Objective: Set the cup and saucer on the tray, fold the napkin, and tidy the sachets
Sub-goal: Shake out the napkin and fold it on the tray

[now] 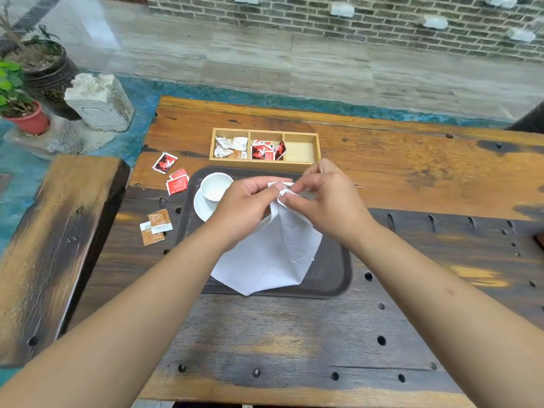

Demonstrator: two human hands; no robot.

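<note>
Head view. The white napkin (273,248) is held above the dark tray (335,272). Its top corner is pinched between the left hand (247,201) and the right hand (326,198), each grip closed on the cloth. The napkin's long axis runs from the grips down towards the tray's near edge, where its lower point hangs. The cup (216,187) is seen on its saucer (201,207) at the tray's far-left corner, nearer the left hand. Loose sachets (176,184) lie on the bench (412,178) off the tray's left edge; others fill the wooden organiser (265,148) beyond its far edge.

The wooden table (412,178) carries a dark tray (335,266), a compartment box (265,164) and loose sachets (164,163).
</note>
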